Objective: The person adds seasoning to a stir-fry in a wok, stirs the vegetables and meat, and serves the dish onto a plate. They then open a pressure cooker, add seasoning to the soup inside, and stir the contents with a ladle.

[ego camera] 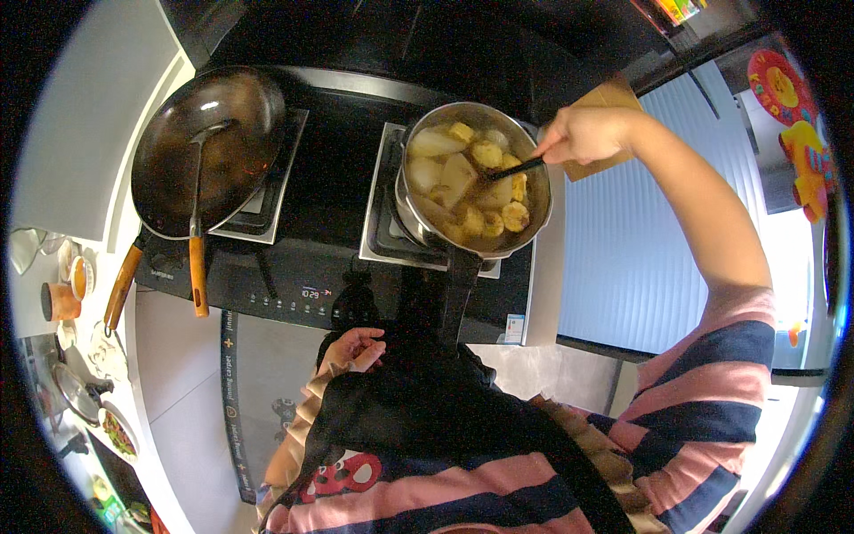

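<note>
My right hand [587, 137] grips the black handle of a utensil [517, 170], whose lower end is sunk in the broth and hidden. The utensil leans into a steel pot [544, 220] on the right burner. Corn pieces [515, 217] and large pale chunks [459, 180] fill the liquid. The pot's long black handle [462, 294] points toward my body. My left hand [357, 350] hangs before my dark apron [413, 400], below the stove's front edge, fingers loosely curled and apart, with nothing visible in it.
A dark wok [247, 160] sits over the left burner, a wooden-handled spatula [197, 267] resting inside it. The black cooktop [333, 167] has a lit control display. At left, a white counter [157, 454] bears a food dish [119, 432] and a pot lid [77, 387].
</note>
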`<action>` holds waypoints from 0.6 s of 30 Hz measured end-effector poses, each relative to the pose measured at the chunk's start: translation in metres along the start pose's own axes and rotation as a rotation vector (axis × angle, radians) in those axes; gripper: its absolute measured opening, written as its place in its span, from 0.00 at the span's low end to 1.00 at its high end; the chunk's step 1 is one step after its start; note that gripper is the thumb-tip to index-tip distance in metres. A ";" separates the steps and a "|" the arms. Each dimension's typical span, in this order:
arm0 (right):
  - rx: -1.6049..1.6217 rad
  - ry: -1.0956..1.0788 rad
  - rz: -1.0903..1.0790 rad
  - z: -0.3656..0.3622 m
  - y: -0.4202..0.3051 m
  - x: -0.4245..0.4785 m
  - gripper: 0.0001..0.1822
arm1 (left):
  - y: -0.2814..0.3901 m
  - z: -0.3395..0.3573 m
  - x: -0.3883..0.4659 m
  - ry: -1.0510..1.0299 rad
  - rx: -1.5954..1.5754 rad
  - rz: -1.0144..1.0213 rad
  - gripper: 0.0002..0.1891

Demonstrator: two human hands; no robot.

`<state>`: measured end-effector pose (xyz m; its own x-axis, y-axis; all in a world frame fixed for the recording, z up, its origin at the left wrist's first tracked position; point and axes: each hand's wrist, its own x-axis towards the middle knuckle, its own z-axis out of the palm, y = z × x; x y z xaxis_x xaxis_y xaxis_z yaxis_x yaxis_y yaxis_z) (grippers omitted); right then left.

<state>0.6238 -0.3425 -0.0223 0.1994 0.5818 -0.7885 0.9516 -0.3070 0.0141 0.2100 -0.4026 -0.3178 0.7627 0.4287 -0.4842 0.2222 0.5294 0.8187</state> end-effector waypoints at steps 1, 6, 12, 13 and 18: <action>0.150 -0.053 0.048 0.001 -0.004 -0.010 0.15 | 0.004 0.000 -0.003 -0.002 -0.005 -0.012 0.17; 0.699 -0.231 0.158 0.038 0.026 -0.005 0.16 | -0.004 0.001 -0.007 0.043 0.040 0.009 0.18; 0.963 -0.009 0.041 0.095 0.040 -0.002 0.16 | 0.009 0.004 -0.001 0.032 0.047 -0.012 0.18; 0.828 0.144 0.003 0.101 0.035 0.001 0.15 | 0.008 0.004 0.000 0.029 0.043 0.002 0.18; -0.328 0.750 -0.234 0.097 0.011 -0.016 0.15 | 0.022 0.011 0.001 0.004 0.036 0.041 0.18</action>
<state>0.6081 -0.4281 -0.0692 -0.0186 0.9836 -0.1793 0.9841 0.0497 0.1707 0.2225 -0.3987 -0.2972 0.7689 0.4527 -0.4515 0.2126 0.4849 0.8483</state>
